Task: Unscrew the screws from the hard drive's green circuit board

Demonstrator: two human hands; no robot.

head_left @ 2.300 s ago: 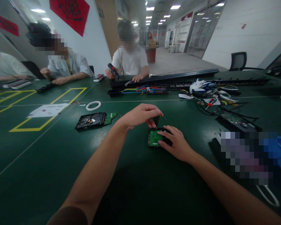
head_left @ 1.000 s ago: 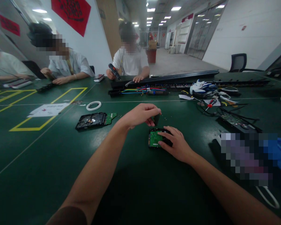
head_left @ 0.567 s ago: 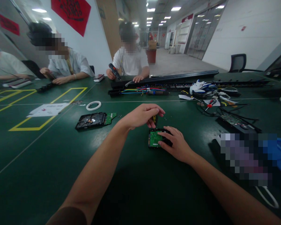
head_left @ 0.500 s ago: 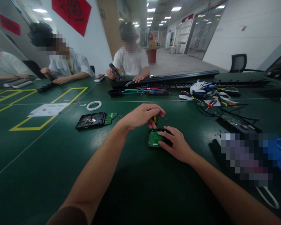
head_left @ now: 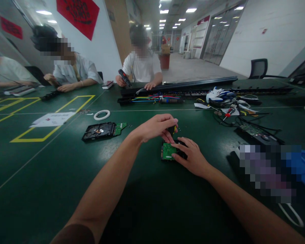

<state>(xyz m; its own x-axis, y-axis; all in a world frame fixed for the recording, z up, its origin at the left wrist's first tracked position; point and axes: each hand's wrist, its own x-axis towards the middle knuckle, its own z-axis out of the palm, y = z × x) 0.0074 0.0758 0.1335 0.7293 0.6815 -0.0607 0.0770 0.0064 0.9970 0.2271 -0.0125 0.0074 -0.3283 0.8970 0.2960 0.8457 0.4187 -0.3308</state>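
A hard drive (head_left: 167, 151) lies on the green table in front of me, its green circuit board facing up. My right hand (head_left: 192, 155) holds it down, with fingers and thumb spread over its right half and hiding that part. Above the drive's far edge, my left hand (head_left: 161, 128) grips a small screwdriver (head_left: 172, 129) with a black and yellow handle. The fingers hide its shaft and tip, so contact with the drive cannot be made out. A few tiny screws (head_left: 179, 130) lie just beyond.
On the left are another hard drive (head_left: 99, 131) with its board sticking out, a white tape roll (head_left: 102, 115) and a paper sheet (head_left: 53, 119). Gloves (head_left: 220, 95), cables and a red screwdriver (head_left: 228, 115) lie at right. Across the table, a person holds a power drill (head_left: 124, 77).
My left fingers have closed around the screwdriver handle, which now sits higher and tilted within the hand. The right hand and the drive stay in place.
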